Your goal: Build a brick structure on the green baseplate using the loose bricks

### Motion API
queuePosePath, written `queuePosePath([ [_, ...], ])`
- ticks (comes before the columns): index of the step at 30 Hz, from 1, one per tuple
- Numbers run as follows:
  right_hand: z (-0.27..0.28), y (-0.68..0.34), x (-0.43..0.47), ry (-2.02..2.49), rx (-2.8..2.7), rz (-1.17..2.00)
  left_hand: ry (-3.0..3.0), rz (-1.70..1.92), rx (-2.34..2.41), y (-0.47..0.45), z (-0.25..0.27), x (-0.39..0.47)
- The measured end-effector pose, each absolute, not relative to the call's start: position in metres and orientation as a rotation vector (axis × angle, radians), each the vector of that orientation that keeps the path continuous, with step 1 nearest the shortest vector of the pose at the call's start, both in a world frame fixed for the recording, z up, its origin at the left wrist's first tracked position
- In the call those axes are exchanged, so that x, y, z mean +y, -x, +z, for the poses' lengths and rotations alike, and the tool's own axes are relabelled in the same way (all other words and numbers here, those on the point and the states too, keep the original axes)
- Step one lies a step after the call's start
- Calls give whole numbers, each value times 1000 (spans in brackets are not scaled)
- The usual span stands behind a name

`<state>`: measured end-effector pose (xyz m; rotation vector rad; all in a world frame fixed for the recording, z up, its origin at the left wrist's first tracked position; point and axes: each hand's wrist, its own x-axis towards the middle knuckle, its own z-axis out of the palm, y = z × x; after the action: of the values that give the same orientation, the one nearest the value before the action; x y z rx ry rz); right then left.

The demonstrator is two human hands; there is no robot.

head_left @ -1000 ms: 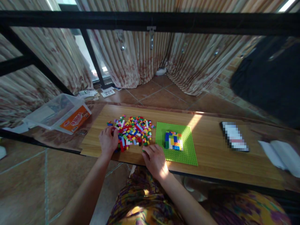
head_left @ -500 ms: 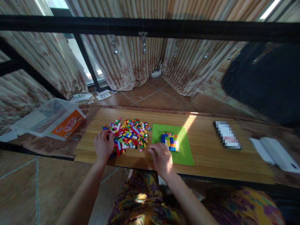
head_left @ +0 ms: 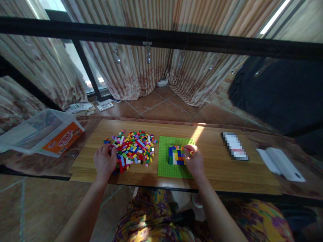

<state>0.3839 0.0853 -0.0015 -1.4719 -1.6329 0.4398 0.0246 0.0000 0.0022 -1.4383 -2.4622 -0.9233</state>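
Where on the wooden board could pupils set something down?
The widest bare patch lies between the right grip and the phone, reaching the near edge of the wooden board. A smaller one separates the brick pile from that edge. Crowded: the pile, by the left grip, and the green baseplate under the brick build.

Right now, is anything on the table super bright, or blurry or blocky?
Head view: a bright stripe on the table beyond the green board; head view: the phone pixelated into blocky squares; head view: the loose bricks slightly soft.
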Motion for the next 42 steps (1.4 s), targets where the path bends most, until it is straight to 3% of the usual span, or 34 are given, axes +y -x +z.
queuePosePath([
  [42,0,-382,96,1380,-1655,710,1440,-885,-2459,-21,-2,1],
])
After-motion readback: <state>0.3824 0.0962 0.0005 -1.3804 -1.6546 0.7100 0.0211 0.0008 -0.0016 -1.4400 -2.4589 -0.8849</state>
